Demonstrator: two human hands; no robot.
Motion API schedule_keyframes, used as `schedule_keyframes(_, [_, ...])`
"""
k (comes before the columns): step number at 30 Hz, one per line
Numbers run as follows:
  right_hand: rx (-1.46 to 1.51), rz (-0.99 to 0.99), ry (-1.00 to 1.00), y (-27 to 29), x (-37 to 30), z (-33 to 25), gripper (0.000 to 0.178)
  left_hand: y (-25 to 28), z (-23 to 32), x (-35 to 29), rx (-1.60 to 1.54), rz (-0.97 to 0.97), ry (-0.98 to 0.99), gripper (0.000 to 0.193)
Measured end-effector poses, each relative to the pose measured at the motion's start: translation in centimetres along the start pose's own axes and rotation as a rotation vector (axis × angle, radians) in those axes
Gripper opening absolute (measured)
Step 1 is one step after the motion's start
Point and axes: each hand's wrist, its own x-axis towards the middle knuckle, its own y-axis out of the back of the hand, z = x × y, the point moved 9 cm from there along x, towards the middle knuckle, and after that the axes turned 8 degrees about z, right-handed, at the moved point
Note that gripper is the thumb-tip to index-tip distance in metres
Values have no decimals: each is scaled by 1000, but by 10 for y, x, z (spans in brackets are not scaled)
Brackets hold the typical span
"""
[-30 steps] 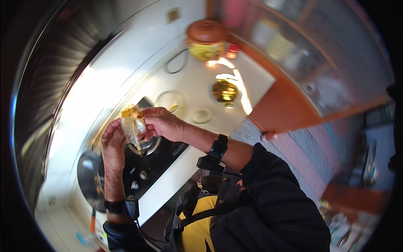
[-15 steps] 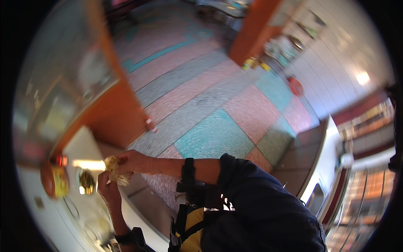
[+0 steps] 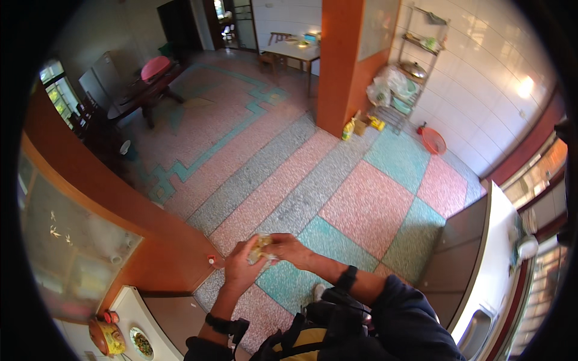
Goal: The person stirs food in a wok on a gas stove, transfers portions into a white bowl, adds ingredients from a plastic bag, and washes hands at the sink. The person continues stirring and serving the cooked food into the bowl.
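Bag (image 3: 263,248), one, clear with yellowish content, between two hands, left hand (image 3: 239,268) and right hand (image 3: 290,249).
Wears two black wristbands (image 3: 347,278); holds both forearms forward and inward over patterned floor (image 3: 361,198); curls left fingers around bag, open only by its thickness; grips other side with right fingers, nearly closed and partly hidden.

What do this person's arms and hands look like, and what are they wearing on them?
The left hand and right hand are ungloved. Dark navy sleeves end on the forearms. Each wrist wears a black band with a small, boxy black module beside it. Any markings are too small to tell.
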Motion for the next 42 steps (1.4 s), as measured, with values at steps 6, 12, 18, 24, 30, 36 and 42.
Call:
schedule_keyframes(6, [23, -88, 6, 88, 32, -74, 46, -57, 9, 114, -52, 5, -13, 37])
schedule_keyframes(12, [96, -45, 58, 144, 126, -113, 52, -109, -61, 216, -368, 2, 305, 31])
schedule_keyframes(18, [132, 68, -101, 185, 265, -152, 50, -128, -104, 374, -817, 73, 259, 30])
schedule_keyframes(24, [532, -72, -117, 194, 392, -241, 54, -116, -145, 521, -394, 179, 258, 29])
schedule_keyframes(30, [392, -24, 69, 234, 527, -342, 40, -109, -172, 663, -24, 116, -141, 29])
schedule_keyframes(36, [75, 66, 55, 270, 706, -405, 42, -132, -263, 823, -62, -222, -46, 42])
schedule_keyframes(42, [-64, 75, 42, 296, 888, -484, 38, -76, -403, 939, -156, -110, 195, 66])
